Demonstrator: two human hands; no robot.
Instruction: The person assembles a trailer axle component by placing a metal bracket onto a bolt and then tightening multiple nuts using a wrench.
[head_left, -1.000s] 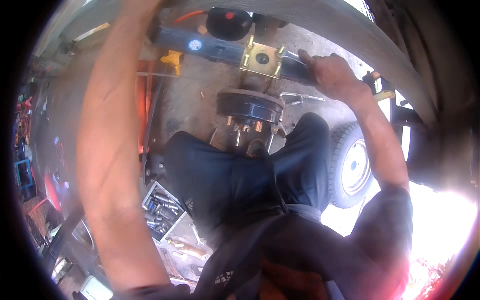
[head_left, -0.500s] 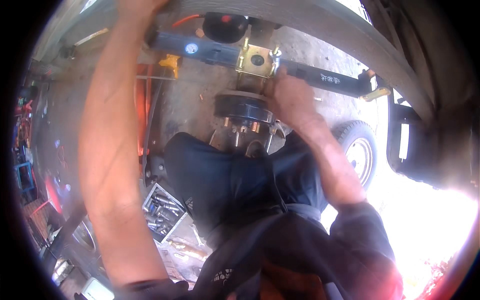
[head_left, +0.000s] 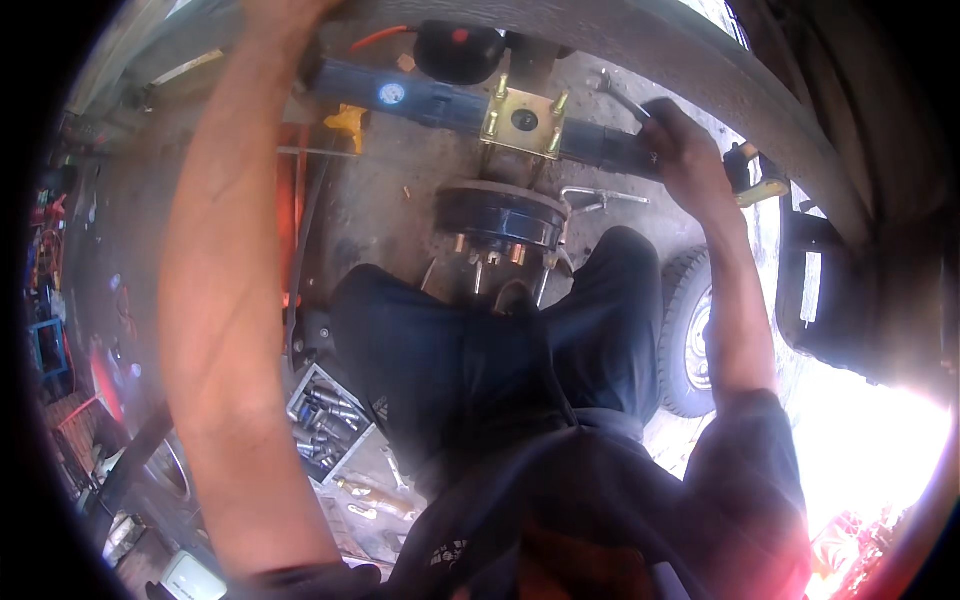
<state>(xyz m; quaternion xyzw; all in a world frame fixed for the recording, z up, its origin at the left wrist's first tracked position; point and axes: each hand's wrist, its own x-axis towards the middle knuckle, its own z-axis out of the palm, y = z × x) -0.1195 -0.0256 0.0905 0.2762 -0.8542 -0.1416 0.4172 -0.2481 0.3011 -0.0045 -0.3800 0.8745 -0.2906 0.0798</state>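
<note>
My right hand (head_left: 688, 155) is closed around a metal wrench (head_left: 625, 98), raised beside the dark leaf spring (head_left: 610, 147). The wrench head points left, apart from the bolts. A gold-coloured plate (head_left: 523, 120) with a round hole lies across the spring, and several threaded bolts (head_left: 559, 102) stand up through its corners. Below it sits a black brake drum (head_left: 498, 215) with brass-coloured nuts. My left arm (head_left: 222, 290) reaches to the top edge, where my left hand (head_left: 290, 10) is mostly cut off and its fingers are hidden.
A grey frame beam (head_left: 640, 40) crosses overhead. A black rounded canister (head_left: 460, 52) hangs beyond the spring. A wheel with a tyre (head_left: 685, 340) is at the right, a tray of sockets (head_left: 330, 425) at lower left. A bent metal bar (head_left: 610, 196) lies by the drum.
My right hand has moved right and away from the plate, with the wrench lifted off the right-hand bolt. My left arm has hardly moved.
</note>
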